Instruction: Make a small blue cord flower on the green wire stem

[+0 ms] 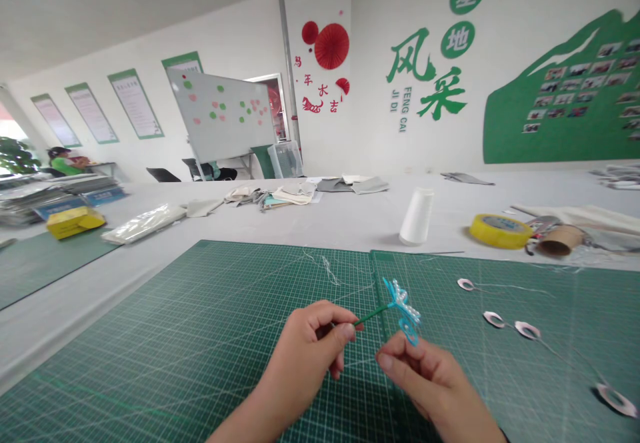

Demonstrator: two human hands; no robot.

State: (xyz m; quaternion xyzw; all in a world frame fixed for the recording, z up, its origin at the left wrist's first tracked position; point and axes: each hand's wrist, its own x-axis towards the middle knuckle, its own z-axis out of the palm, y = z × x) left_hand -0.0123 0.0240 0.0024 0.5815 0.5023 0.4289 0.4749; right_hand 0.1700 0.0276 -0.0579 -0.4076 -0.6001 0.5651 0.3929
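My left hand (320,336) pinches the thin green stem (371,315) of a handmade flower between thumb and fingers. The light-blue flower head (400,301) has looped petals trimmed with white pearl-like beads. A flat blue spiral curl (409,330) hangs below the petals, above my right hand. My right hand (425,376) is closed, thumb against forefinger, just under that curl; I cannot make out what, if anything, sits in the pinch. Both hands are held above the green gridded cutting mats (240,316).
Past the mats stand a white thread cone (418,216), a yellow tape roll (500,231) and a cardboard tube (560,239). Pale eye-shaped rings (494,319) with threads lie at right. Loose white thread (327,269) lies ahead. A yellow box (75,221) and plastic-wrapped packet (145,224) are left.
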